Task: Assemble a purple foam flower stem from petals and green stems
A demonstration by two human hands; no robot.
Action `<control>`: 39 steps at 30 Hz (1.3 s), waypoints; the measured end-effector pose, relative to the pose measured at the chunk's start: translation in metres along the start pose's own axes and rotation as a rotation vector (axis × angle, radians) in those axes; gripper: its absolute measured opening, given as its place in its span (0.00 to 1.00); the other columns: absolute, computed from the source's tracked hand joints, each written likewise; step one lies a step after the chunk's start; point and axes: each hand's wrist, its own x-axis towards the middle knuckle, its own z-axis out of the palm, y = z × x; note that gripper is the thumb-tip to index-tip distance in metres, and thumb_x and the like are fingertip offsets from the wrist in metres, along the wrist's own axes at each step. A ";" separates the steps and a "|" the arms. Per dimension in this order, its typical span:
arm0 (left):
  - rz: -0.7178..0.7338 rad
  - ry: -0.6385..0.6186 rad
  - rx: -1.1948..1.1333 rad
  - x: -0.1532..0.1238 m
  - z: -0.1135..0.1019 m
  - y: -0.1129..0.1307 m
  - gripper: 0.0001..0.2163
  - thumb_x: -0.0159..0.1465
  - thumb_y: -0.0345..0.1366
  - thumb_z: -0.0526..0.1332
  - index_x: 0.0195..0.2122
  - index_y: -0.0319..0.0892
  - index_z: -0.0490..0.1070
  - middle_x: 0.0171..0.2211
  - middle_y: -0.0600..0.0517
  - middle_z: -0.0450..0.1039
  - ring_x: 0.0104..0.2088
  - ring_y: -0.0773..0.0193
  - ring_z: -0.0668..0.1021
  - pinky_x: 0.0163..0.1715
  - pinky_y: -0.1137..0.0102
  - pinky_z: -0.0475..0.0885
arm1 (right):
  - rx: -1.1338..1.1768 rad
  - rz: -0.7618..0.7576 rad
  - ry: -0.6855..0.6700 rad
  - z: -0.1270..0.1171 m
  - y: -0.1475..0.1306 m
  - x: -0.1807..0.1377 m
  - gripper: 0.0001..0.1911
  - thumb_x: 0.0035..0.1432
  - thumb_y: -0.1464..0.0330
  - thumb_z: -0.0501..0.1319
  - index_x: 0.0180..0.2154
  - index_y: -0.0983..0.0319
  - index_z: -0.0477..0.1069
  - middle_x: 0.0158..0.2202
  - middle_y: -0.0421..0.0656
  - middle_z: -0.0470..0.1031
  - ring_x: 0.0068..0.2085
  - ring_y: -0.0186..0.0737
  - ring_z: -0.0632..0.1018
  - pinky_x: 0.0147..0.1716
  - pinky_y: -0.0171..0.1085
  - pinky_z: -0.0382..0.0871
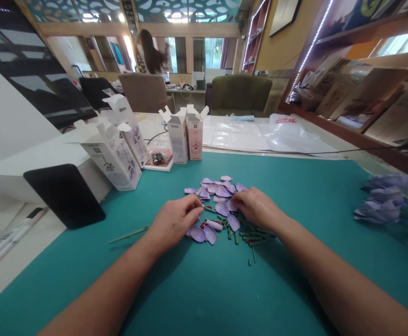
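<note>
A heap of purple plastic petals (pixel 215 188) and small green stem pieces (pixel 252 234) lies on the teal mat (pixel 302 196). My left hand (pixel 174 223) rests knuckles up at the heap's left edge, fingers curled and pinched over small parts that I cannot name. Opposite it, my right hand (pixel 256 206) sits on the right side of the heap, fingers bent down onto the petals; what they grip is hidden. Two petals (pixel 204 234) lie just below my left hand. A long green stem (pixel 128 235) lies alone to the left.
Open white boxes (pixel 115 156) lean at the left, two more (pixel 186 133) stand behind the heap. A black tablet (pixel 64 195) lies at the mat's left edge. Finished purple flowers (pixel 382 198) lie at the right. Plastic bags (pixel 288 135) cover the far table. A person stands far back.
</note>
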 end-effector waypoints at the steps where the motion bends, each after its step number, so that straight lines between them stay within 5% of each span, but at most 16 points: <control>1: 0.004 0.002 0.002 0.000 0.000 0.000 0.09 0.61 0.40 0.52 0.31 0.44 0.69 0.25 0.56 0.74 0.26 0.65 0.73 0.28 0.72 0.63 | 0.042 -0.013 -0.005 0.001 -0.002 0.000 0.13 0.59 0.72 0.53 0.39 0.60 0.76 0.37 0.46 0.79 0.39 0.43 0.74 0.37 0.35 0.62; 7: 0.024 0.003 0.022 0.000 0.000 -0.001 0.10 0.61 0.41 0.52 0.32 0.44 0.69 0.25 0.55 0.74 0.27 0.65 0.73 0.28 0.72 0.63 | 0.145 0.038 0.033 -0.003 0.000 0.001 0.17 0.62 0.71 0.50 0.47 0.59 0.74 0.42 0.44 0.79 0.41 0.40 0.76 0.38 0.34 0.64; 16: 0.034 0.004 0.019 -0.001 0.000 0.000 0.09 0.61 0.39 0.52 0.31 0.44 0.70 0.27 0.55 0.75 0.28 0.65 0.74 0.29 0.72 0.64 | 0.060 -0.059 -0.015 0.005 -0.008 0.001 0.18 0.61 0.74 0.50 0.43 0.58 0.76 0.40 0.45 0.78 0.42 0.42 0.75 0.41 0.35 0.63; 21: 0.020 -0.002 0.018 -0.001 0.000 0.003 0.09 0.61 0.39 0.52 0.31 0.44 0.70 0.27 0.54 0.75 0.28 0.64 0.74 0.29 0.72 0.64 | 0.026 0.042 0.079 0.002 0.002 0.002 0.17 0.61 0.73 0.50 0.46 0.60 0.75 0.42 0.46 0.76 0.42 0.43 0.73 0.39 0.36 0.62; 33: 0.033 -0.004 0.020 -0.001 0.000 0.001 0.09 0.61 0.39 0.52 0.31 0.44 0.69 0.26 0.55 0.74 0.28 0.65 0.73 0.29 0.72 0.63 | -0.086 0.034 0.026 0.002 0.004 0.000 0.14 0.57 0.76 0.53 0.37 0.60 0.76 0.38 0.47 0.74 0.38 0.43 0.70 0.36 0.37 0.59; 39: 0.031 -0.005 -0.004 -0.002 -0.001 0.002 0.08 0.61 0.38 0.52 0.31 0.44 0.69 0.25 0.55 0.74 0.27 0.65 0.73 0.28 0.72 0.63 | -0.071 0.130 0.103 -0.006 0.020 0.001 0.12 0.59 0.71 0.54 0.40 0.60 0.76 0.38 0.48 0.74 0.38 0.44 0.72 0.35 0.37 0.60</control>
